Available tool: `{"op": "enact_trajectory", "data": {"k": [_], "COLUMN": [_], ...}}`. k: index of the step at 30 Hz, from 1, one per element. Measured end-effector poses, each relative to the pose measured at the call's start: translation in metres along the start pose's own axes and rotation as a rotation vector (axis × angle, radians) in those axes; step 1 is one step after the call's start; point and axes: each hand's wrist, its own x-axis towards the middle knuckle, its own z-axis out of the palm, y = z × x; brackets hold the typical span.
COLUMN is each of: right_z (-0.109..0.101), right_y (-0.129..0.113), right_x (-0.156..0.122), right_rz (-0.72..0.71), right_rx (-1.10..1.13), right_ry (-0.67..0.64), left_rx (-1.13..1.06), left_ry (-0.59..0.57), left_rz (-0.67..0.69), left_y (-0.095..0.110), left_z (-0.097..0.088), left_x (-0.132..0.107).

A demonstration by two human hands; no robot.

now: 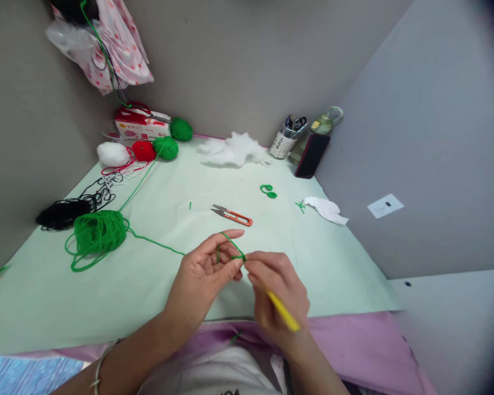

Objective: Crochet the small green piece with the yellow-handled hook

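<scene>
My left hand (208, 269) pinches green yarn (233, 241) between thumb and fingers, with a strand stretched over the raised index finger. In my right hand (278, 288) is a crochet hook with a yellow handle (284, 311); its tip meets the yarn at my left fingertips, and the hook end is mostly hidden. The working strand runs left across the table to a loose green skein (100, 233). Just beyond my hands lie orange-handled thread snips (235, 215). A small curled green crocheted piece (268, 191) rests farther back.
Black yarn (63, 213) and white, red and green yarn balls (166, 147) sit at the left. White stuffing (234, 149), a pen cup (284, 141) and a leaning phone (312, 156) stand along the back. At the right lies a crumpled white tissue (326, 209).
</scene>
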Motion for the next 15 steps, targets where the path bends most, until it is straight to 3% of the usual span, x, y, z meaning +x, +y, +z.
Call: {"op": "enact_trajectory", "data": {"k": [3, 6, 8, 10, 15], "right_z": [0.006, 0.008, 0.008, 0.008, 0.01], "right_y": [0.003, 0.004, 0.003, 0.001, -0.001], "right_x": [-0.005, -0.002, 0.004, 0.011, 0.011], "right_rz": [-0.074, 0.141, 0.331, 0.415, 0.336], "right_rx": [-0.139, 0.125, 0.376, 0.531, 0.424], "right_ry": [0.049, 0.172, 0.236, 0.25, 0.181], "left_rx": [-0.161, -0.265, -0.27, -0.238, -0.169], "left_ry": [-0.043, -0.084, -0.077, -0.079, -0.086], "left_rz": [-0.114, -0.252, -0.241, -0.196, -0.111], "left_y": [0.0, 0.002, 0.004, 0.005, 0.0], "left_z": [0.002, -0.002, -0.004, -0.004, 0.003], "left_x": [0.002, 0.006, 0.008, 0.007, 0.004]}}
